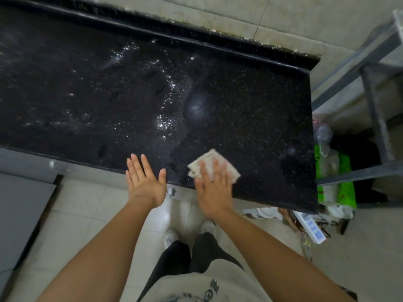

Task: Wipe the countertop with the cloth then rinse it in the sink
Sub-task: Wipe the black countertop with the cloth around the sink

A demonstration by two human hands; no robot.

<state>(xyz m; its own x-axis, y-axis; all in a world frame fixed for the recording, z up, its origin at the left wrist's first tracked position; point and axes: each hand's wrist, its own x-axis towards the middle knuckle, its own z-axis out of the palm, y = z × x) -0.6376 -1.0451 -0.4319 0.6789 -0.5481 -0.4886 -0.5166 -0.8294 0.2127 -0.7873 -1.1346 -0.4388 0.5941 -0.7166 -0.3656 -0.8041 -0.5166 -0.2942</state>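
OK, cloth (214, 162) first: pale, folded to a rough square, lying flat on the worktop (250, 101) near its front edge, right of centre. There's no real long axis, and one corner points to the back wall.

Your right hand (212, 190) is on top of it, palm down. Fingers (205, 171) are straight, close together and pressing flat, not curled round it. The cloth sticks out past the fingertips and off to the right, so it sits under and just ahead of that hand.

Your left hand (145, 180) is just beside it at the front edge, w/ fingers straight, slightly apart and holding nothing. The right hand is clearly the working one.

Key relation: the wet zone (165, 105), glinting droplets, lies left of and behind the cloth. The stretch to the right looks matt and drier. My read is you're mid-wipe, and the next stroke prob needs to go away from you and leftward. Keep the palm flat or the fold will bunch.

The sink isn't in view, so I can't tell which way the rinse goes. That step's not done.

Surface is black speckled stone w/ a raised back lip, and a pale tiled wall (239, 16) sits behind it.

Room:
- grey metal rack (375, 118) off the right end
- green bag (344, 188) under the rack
- white power strip (311, 227) on the tiled floor (82, 214)
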